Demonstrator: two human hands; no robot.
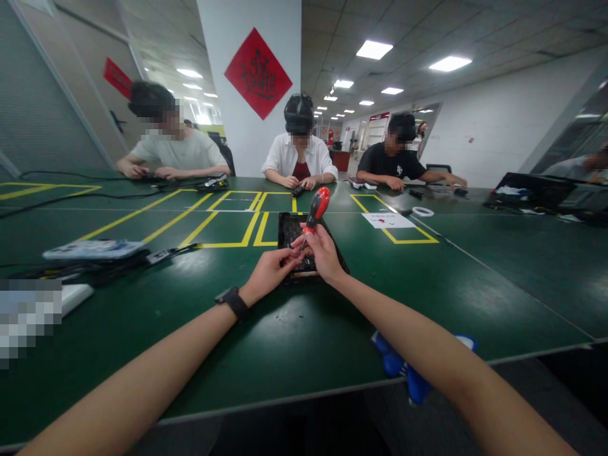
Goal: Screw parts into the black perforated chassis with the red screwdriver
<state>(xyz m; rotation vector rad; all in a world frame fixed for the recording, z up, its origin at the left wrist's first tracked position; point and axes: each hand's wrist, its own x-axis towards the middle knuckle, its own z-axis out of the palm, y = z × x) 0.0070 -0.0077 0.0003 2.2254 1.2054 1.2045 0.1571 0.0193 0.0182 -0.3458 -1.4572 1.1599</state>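
Observation:
My right hand (323, 254) is closed round a screwdriver with a red and black handle (316, 209), held tilted with its tip pointing down at the near end of a black tray-like device (287, 231) on the green table. My left hand (270, 272) is pinched beside the tip, its fingers pressed together on something too small to make out. A black watch band sits on my left wrist (234, 301). Both hands meet over the device's near edge, which they partly hide.
Three seated people work at the far side of the green table (475, 278), marked with yellow tape lines. A flat device with cables (95, 251) lies at left, a white paper (388, 220) and tape roll (422, 211) at right. A blue object (403, 370) lies under my right forearm.

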